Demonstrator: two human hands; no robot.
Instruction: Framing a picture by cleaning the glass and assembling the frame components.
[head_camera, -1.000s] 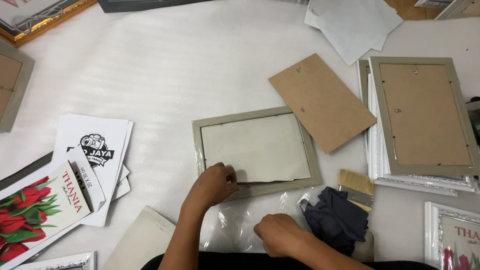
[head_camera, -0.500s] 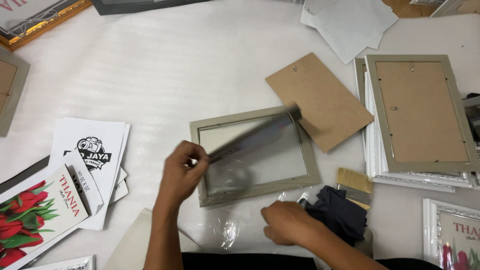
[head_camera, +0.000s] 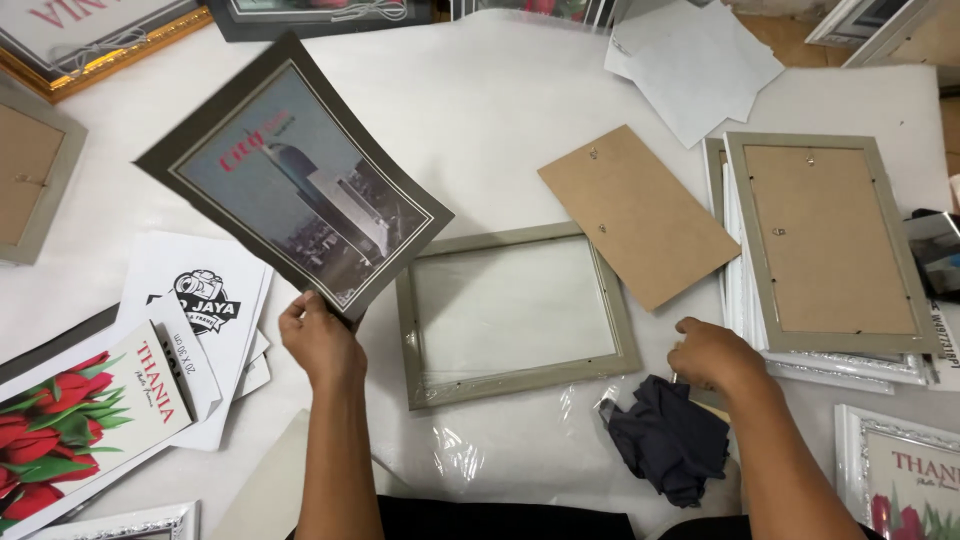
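Picture sheet: the left hand (head_camera: 320, 340) holds up a printed sheet (head_camera: 292, 178) with a dark border and a building on it. The sheet is lifted off the table and tilted, to the left of the middle.
Left hand grip: the fingers are closed on the near corner of the sheet, pinching it.
Empty frame: a grey-green frame (head_camera: 512, 312) lies flat in the middle of the table, just right of the left hand. Its inside looks see-through and pale.
Right hand: the right hand (head_camera: 712, 352) rests on the table just right of the frame's near right corner. The fingers are curled down. I cannot tell if they hold anything.
Dark cloth: a crumpled dark cloth (head_camera: 668, 436) lies near the right hand, on the side close to the person.
Clear plastic: a shiny plastic wrap (head_camera: 470, 450) lies under the near edge of the frame.
Brown board: a brown backing board (head_camera: 636, 212) lies flat, far and right of the frame, touching its far right corner.
Frame stack: a pile of frames (head_camera: 822, 240) lies face down on the right, with a brown back on top.
Papers on the left: white papers (head_camera: 200, 300) and a card with red tulips (head_camera: 70, 440) lie on the left side.
Table: everything sits on a white cover (head_camera: 480, 110).
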